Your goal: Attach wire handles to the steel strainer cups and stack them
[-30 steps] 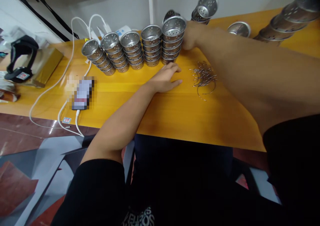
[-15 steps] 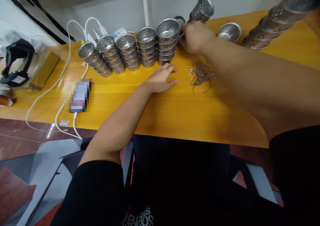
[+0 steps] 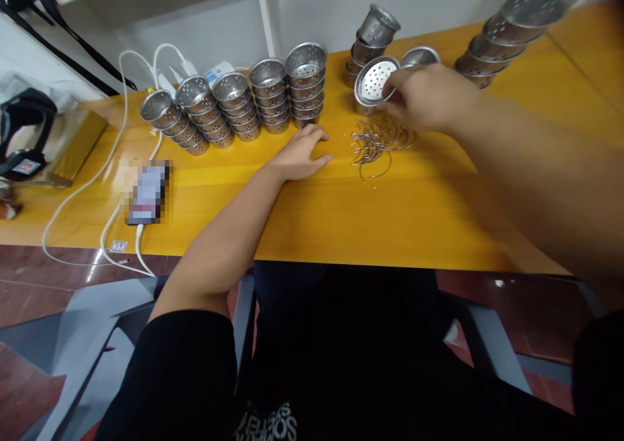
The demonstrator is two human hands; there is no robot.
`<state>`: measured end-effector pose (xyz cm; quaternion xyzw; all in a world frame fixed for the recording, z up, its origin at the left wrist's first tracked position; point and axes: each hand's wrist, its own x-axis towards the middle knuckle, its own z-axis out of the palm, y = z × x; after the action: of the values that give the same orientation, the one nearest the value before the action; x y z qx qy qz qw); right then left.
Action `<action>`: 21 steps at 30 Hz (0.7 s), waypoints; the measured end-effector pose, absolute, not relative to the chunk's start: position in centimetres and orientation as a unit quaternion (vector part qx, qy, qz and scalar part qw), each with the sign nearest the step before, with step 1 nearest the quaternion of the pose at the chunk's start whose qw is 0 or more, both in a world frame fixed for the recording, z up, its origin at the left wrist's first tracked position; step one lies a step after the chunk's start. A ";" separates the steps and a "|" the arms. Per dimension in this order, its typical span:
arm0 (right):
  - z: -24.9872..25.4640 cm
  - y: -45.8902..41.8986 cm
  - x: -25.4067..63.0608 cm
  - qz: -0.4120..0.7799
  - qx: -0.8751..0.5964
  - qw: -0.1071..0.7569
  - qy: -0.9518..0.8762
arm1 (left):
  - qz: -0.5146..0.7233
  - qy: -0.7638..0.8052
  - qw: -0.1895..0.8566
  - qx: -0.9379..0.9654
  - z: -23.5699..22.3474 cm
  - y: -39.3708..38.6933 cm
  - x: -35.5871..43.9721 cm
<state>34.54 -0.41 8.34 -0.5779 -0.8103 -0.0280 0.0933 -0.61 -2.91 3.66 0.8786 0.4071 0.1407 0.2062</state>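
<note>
My right hand (image 3: 422, 96) pinches the rim of a perforated metal cup (image 3: 376, 80), which is tilted so that its holed bottom shows from inside. Under and in front of that hand lies a pile of thin bent metal wires (image 3: 373, 145). My left hand (image 3: 303, 155) rests on the table with its fingers apart and holds nothing. It lies just in front of the rightmost stack in a row of perforated metal cups (image 3: 306, 80). Close behind my right hand another metal cup (image 3: 420, 56) is partly hidden.
More perforated cups stand stacked (image 3: 375, 28) by the wall and in a leaning stack (image 3: 507, 34) at the right. On the wooden table (image 3: 312, 226) a phone (image 3: 149, 192) with a white cable lies left. A black strapped device (image 3: 29, 129) sits on a box.
My right hand has come back from behind the rightmost stack of the row, moving right and nearer with the cup. My left hand stays resting on the table. The view has shifted rightward.
</note>
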 end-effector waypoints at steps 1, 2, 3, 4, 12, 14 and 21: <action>8.3 -0.8 35.2 -0.029 -0.583 0.089 -0.807 | 0.138 0.410 0.205 0.878 3.8 -3.0 -0.6; 8.4 -1.0 35.8 -0.029 -0.589 0.086 -0.803 | 0.138 0.412 0.205 0.877 3.9 -3.1 -0.6; 8.5 -1.2 36.2 -0.028 -0.594 0.085 -0.800 | 0.138 0.413 0.205 0.877 4.0 -3.1 -0.6; 8.6 -1.4 36.7 -0.027 -0.599 0.084 -0.796 | 0.139 0.414 0.206 0.876 4.2 -3.2 -0.6; 9.1 -2.0 38.7 -0.024 -0.635 0.059 -0.770 | 0.139 0.410 0.207 0.877 3.9 -3.1 -0.9; 9.2 -2.3 38.9 -0.025 -0.643 0.060 -0.763 | 0.144 0.408 0.210 0.877 3.7 -3.0 -0.9; 9.9 -3.8 38.3 -0.021 -0.693 0.023 -0.720 | 0.115 0.426 0.202 0.874 5.1 -4.0 -0.4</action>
<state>38.25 -3.76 9.92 -0.6931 -0.7202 -0.0205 0.0226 -0.36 -3.99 5.06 0.8744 0.4260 0.1149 0.2017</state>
